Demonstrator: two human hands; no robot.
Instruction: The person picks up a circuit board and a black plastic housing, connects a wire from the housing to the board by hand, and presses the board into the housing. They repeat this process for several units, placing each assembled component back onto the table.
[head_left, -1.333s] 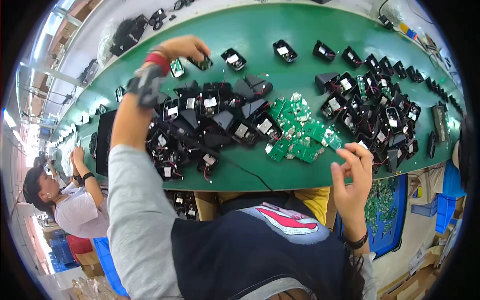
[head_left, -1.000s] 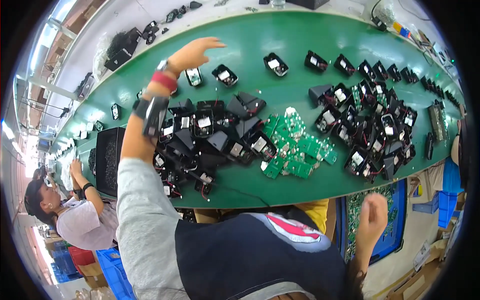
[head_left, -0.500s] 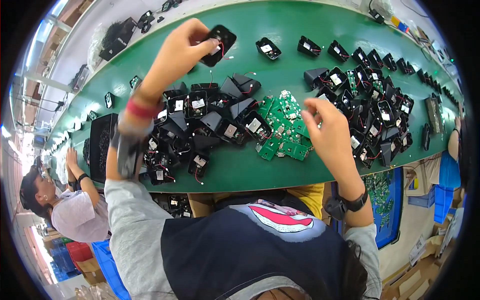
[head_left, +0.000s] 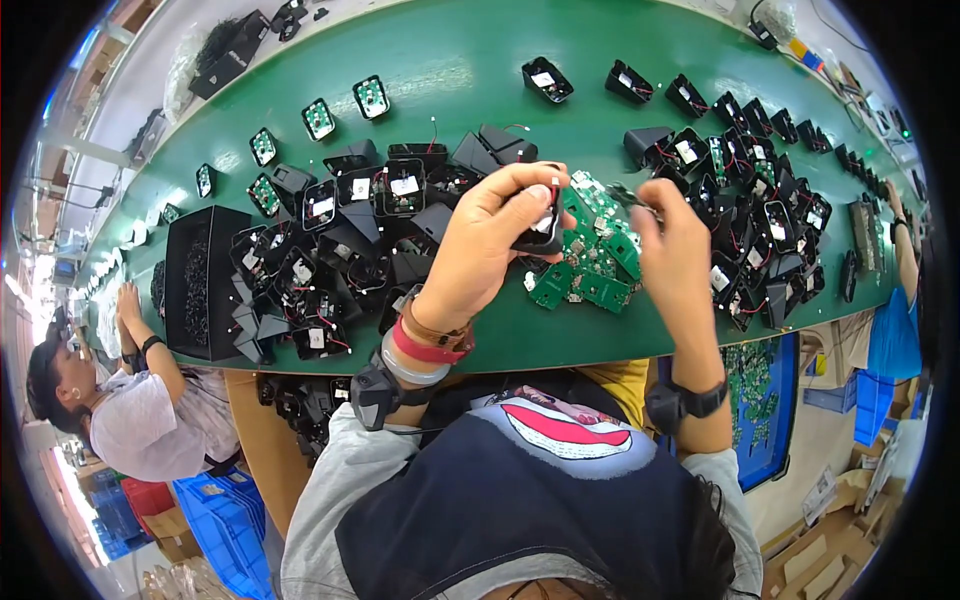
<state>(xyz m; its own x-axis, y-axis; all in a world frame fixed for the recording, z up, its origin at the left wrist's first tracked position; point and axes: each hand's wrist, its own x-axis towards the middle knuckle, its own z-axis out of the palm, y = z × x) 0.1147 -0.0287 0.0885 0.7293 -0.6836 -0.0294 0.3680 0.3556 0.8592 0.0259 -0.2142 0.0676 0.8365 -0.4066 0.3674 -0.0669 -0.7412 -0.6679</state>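
Two heaps of black plastic housings (head_left: 775, 222) flank the loose pile of green circuit boards (head_left: 606, 290) on the green desk (head_left: 450, 40). Over the pile's left edge, my left hand (head_left: 490, 235) grips an open black plastic housing (head_left: 545, 240), hollow upward, long axis apparently running away from me, though my grip hides much. My right hand (head_left: 672, 250), apart from the left, blocks the pile's right edge; it's blurred, so I cannot tell whether it pinches anything.
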